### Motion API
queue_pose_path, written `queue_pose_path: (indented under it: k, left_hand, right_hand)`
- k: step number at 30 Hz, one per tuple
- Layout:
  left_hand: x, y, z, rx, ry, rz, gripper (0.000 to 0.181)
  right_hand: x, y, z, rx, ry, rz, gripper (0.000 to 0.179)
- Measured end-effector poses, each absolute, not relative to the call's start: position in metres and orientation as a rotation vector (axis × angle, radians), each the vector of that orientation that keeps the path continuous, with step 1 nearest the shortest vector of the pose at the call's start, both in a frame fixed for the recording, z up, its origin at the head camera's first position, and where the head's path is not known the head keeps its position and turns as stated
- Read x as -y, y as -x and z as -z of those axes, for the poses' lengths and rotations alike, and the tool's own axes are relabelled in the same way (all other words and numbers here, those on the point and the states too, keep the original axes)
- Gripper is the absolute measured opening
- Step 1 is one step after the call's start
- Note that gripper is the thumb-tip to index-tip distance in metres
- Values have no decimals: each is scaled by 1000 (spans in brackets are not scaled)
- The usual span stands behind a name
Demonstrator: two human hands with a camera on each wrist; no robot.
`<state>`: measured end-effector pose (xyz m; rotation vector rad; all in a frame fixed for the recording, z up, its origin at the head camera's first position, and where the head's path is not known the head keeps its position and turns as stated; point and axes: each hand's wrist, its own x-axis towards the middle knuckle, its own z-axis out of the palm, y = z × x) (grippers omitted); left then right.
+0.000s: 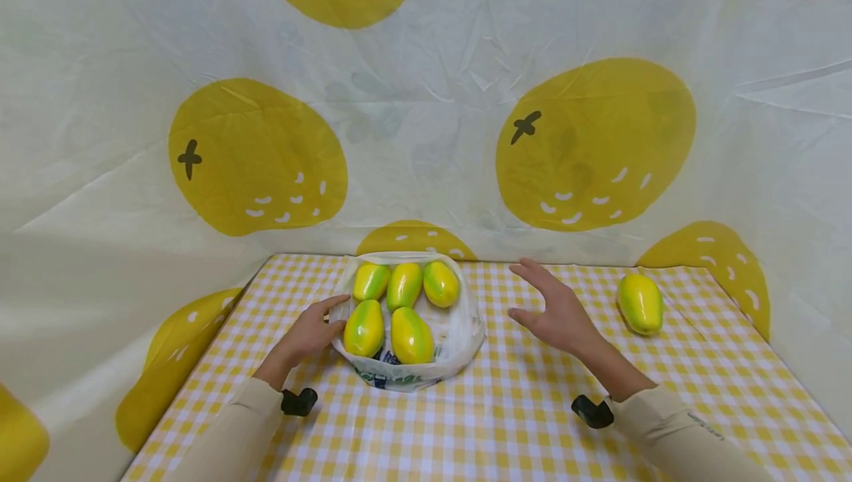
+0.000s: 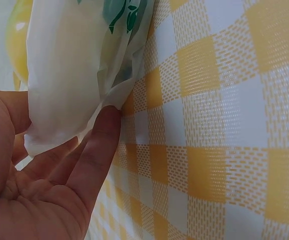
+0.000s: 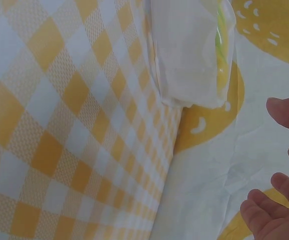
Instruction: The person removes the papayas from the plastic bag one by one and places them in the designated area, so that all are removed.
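Head view: the left hand touches the white bag of five mangoes with straight fingers, the right hand hovers released beside it, so bagging looks nearly done, and the next move likely calls for a reach to the loose mango well apart at right. Left wrist view: fingertips press the bag's edge (no clenched grip). Right wrist view: spread fingers hold nothing above the checked tabletop and lemon-print backdrop.

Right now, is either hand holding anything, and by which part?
Nothing is gripped. The left hand rests straight fingers against the bag's left rim; the right hand hovers open beside the bag, touching nothing.
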<state>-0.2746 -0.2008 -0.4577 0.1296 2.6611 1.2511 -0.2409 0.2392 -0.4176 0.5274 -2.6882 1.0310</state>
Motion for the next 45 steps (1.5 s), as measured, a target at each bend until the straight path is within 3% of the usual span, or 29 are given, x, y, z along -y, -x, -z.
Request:
queue_pose_path:
  k: [32,45]
  left_hand:
    - [203,277,458,-2695,-113,-1174,56]
    - [202,276,458,-2685,-120,-1210,55]
  right_hand:
    - [-186,228,436,2666,-671,-1229,69]
    - [-159,225,438,2643,-662,-1519,69]
